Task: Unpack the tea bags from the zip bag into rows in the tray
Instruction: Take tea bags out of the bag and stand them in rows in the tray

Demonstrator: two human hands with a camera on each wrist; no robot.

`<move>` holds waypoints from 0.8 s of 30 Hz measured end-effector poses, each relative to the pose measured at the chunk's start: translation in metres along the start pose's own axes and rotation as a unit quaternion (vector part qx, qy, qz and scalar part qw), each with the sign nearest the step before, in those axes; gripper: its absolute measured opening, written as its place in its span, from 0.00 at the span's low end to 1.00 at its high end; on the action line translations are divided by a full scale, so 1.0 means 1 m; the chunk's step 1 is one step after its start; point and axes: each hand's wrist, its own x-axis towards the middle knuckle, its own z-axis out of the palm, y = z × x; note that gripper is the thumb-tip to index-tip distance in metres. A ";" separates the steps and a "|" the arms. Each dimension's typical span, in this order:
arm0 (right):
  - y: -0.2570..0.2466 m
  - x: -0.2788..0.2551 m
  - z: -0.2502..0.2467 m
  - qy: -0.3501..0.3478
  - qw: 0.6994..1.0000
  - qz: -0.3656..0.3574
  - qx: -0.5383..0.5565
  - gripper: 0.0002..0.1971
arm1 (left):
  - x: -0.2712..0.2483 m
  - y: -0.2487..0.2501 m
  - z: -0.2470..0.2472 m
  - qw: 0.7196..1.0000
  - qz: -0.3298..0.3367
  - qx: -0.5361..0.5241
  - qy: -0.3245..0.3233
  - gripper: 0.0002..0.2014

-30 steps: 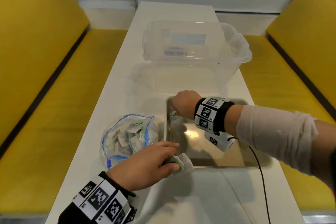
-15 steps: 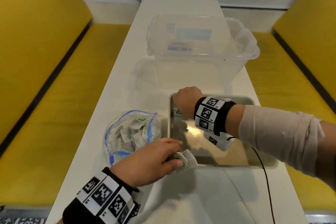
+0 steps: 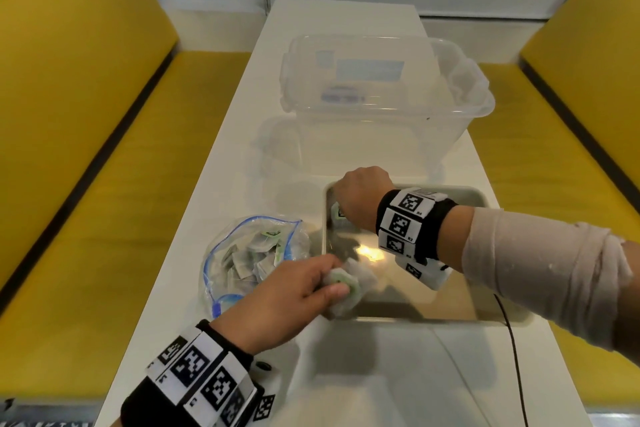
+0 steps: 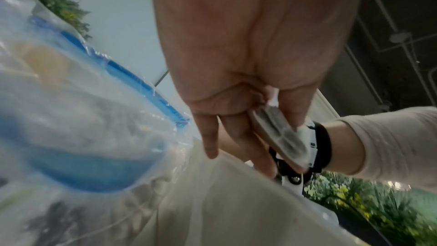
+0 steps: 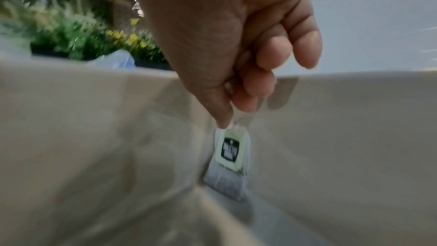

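A metal tray (image 3: 485, 317) lies on the white table. My right hand (image 3: 360, 198) is over its far left corner and pinches a tea bag (image 5: 230, 164) with a pale green tag, whose lower end touches the tray floor (image 5: 94, 137). My left hand (image 3: 294, 291) is at the tray's near left corner and holds a small stack of tea bags (image 3: 349, 284) between thumb and fingers; the stack (image 4: 279, 137) shows edge-on in the left wrist view. The clear zip bag (image 3: 249, 253) with a blue seal lies open left of the tray and holds several tea bags.
A large clear plastic tub (image 3: 381, 90) stands beyond the tray on the table (image 3: 346, 374). A black cable (image 3: 512, 350) runs from my right wrist across the table's near right. Yellow benches (image 3: 69, 149) flank both sides.
My right hand has stayed at the tray's far left corner with its tea bag. My left hand has edged its stack over the tray's near left corner.
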 end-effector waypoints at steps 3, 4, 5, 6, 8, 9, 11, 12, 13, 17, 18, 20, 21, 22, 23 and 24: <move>0.016 -0.007 -0.010 0.027 0.994 0.004 0.102 0.18 | 0.004 0.003 -0.007 0.992 -0.006 -0.059 0.110 0.09; 0.022 -0.013 -0.015 0.038 0.987 -0.007 0.156 0.21 | 0.007 0.006 -0.010 0.988 -0.017 -0.088 0.127 0.08; 0.027 -0.020 -0.019 0.041 0.971 -0.024 0.235 0.24 | 0.010 0.007 -0.013 0.983 -0.030 -0.121 0.134 0.06; 0.030 -0.029 -0.024 0.028 0.940 -0.042 0.338 0.26 | 0.013 0.009 -0.015 0.978 -0.044 -0.150 0.135 0.06; 0.031 -0.047 -0.029 -0.023 0.859 -0.080 0.505 0.24 | 0.016 0.012 -0.016 0.973 -0.068 -0.178 0.131 0.07; 0.030 -0.054 -0.028 -0.042 0.838 -0.098 0.536 0.20 | 0.017 0.014 -0.016 0.972 -0.075 -0.181 0.129 0.07; 0.030 -0.060 -0.021 -0.037 0.819 -0.110 0.561 0.09 | 0.019 0.019 -0.015 0.969 -0.078 -0.196 0.126 0.07; 0.030 -0.061 -0.018 -0.022 0.811 -0.103 0.576 0.06 | 0.020 0.019 -0.014 0.966 -0.079 -0.209 0.131 0.07; 0.030 -0.061 -0.016 -0.006 0.801 -0.094 0.591 0.05 | 0.021 0.020 -0.014 0.962 -0.082 -0.220 0.138 0.06; 0.030 -0.065 -0.008 0.021 0.759 -0.057 0.649 0.07 | 0.024 0.017 -0.016 0.951 -0.087 -0.233 0.184 0.03; 0.030 -0.066 -0.005 0.018 0.747 -0.054 0.663 0.06 | 0.024 0.016 -0.016 0.949 -0.087 -0.237 0.188 0.03; 0.028 -0.069 -0.002 0.016 0.734 -0.056 0.677 0.05 | 0.022 0.017 -0.017 0.949 -0.084 -0.245 0.181 0.03; 0.027 -0.070 -0.001 0.017 0.733 -0.054 0.678 0.04 | 0.021 0.017 -0.017 0.950 -0.082 -0.245 0.176 0.03; 0.026 -0.070 0.000 0.020 0.733 -0.050 0.678 0.04 | 0.020 0.018 -0.017 0.951 -0.079 -0.242 0.174 0.03; 0.026 -0.071 0.000 0.026 0.735 -0.043 0.676 0.04 | 0.020 0.018 -0.017 0.952 -0.075 -0.241 0.173 0.03; 0.025 -0.071 0.001 0.033 0.735 -0.037 0.676 0.05 | 0.019 0.019 -0.016 0.952 -0.072 -0.241 0.176 0.03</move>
